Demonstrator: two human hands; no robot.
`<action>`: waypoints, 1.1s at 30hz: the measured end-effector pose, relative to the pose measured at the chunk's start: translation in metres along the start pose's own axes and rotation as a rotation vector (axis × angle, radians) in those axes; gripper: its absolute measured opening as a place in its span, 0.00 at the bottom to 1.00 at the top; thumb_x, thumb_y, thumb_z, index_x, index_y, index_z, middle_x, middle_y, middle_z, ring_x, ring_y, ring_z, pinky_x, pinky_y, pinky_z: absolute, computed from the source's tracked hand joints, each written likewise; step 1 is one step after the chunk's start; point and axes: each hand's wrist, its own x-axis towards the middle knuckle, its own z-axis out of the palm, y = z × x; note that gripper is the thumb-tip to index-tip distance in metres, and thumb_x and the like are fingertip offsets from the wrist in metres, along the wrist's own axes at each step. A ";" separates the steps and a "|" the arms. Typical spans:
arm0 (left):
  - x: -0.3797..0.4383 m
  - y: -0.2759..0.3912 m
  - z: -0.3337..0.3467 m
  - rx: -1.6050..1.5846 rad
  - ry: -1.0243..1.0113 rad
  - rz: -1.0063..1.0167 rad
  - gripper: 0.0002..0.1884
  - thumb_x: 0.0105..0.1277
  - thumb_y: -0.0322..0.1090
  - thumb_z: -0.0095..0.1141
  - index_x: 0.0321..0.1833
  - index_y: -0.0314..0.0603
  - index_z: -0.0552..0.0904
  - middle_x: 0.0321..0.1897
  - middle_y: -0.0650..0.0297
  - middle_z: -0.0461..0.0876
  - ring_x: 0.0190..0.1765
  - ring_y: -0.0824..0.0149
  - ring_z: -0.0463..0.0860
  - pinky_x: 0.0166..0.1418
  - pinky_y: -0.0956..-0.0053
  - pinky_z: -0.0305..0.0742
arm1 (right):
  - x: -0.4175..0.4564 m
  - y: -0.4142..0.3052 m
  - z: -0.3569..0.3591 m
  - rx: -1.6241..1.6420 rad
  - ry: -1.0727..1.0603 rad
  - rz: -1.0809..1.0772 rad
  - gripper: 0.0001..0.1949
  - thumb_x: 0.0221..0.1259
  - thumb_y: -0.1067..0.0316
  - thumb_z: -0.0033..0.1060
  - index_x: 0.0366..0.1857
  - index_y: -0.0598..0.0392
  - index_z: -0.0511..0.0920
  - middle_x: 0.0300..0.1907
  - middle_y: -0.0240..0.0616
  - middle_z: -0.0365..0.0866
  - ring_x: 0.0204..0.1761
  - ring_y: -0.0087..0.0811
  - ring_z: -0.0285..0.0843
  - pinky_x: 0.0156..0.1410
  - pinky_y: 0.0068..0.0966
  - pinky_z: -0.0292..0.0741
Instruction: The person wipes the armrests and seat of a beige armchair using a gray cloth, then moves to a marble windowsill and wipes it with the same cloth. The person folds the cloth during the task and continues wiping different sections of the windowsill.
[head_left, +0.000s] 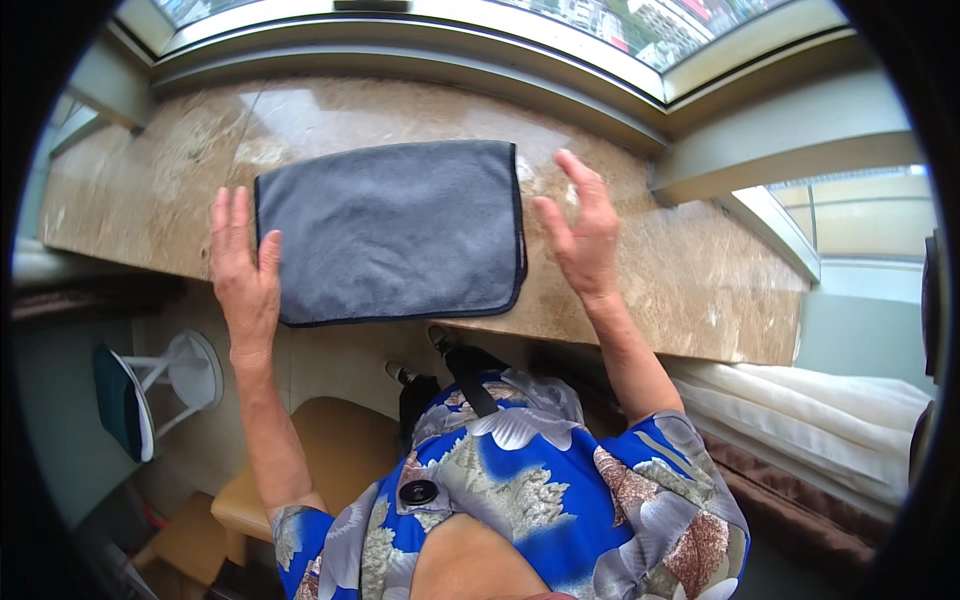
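Note:
A grey plush cloth (397, 232) with dark edging lies folded and fairly flat on the brown marble windowsill (675, 277), its lower edge by the sill's front edge. My left hand (244, 274) is at the cloth's left side, fingers extended, the thumb over its left border; whether it touches the cloth I cannot tell. To the right of the cloth, apart from it, my right hand (585, 225) is above the sill with its fingers spread and nothing held.
Window frames (420, 37) border the sill at the back. A tan leather-like seat (337, 442) stands below at left, near a white stool (195, 367) with a dark green top. White curtain fabric (795, 412) hangs at lower right.

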 end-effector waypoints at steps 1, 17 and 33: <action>-0.001 -0.004 0.008 0.121 -0.090 0.009 0.27 0.66 0.40 0.52 0.69 0.48 0.65 0.71 0.57 0.57 0.71 0.54 0.58 0.71 0.57 0.54 | 0.004 -0.008 0.008 -0.011 -0.009 -0.080 0.28 0.53 0.64 0.65 0.58 0.60 0.69 0.52 0.49 0.77 0.54 0.42 0.76 0.59 0.35 0.73; 0.039 -0.027 0.041 0.112 -0.243 0.120 0.30 0.70 0.52 0.42 0.72 0.52 0.59 0.74 0.62 0.53 0.75 0.57 0.49 0.73 0.50 0.40 | 0.028 -0.066 0.114 -0.160 -0.343 -0.207 0.33 0.54 0.42 0.56 0.62 0.51 0.68 0.69 0.49 0.57 0.72 0.50 0.48 0.70 0.60 0.46; 0.022 0.008 0.044 0.321 -0.360 0.080 0.28 0.71 0.48 0.42 0.72 0.52 0.58 0.74 0.59 0.51 0.76 0.54 0.46 0.73 0.48 0.41 | -0.084 0.121 -0.126 -0.447 -0.324 0.036 0.29 0.57 0.47 0.55 0.63 0.44 0.68 0.70 0.38 0.57 0.73 0.42 0.50 0.71 0.54 0.49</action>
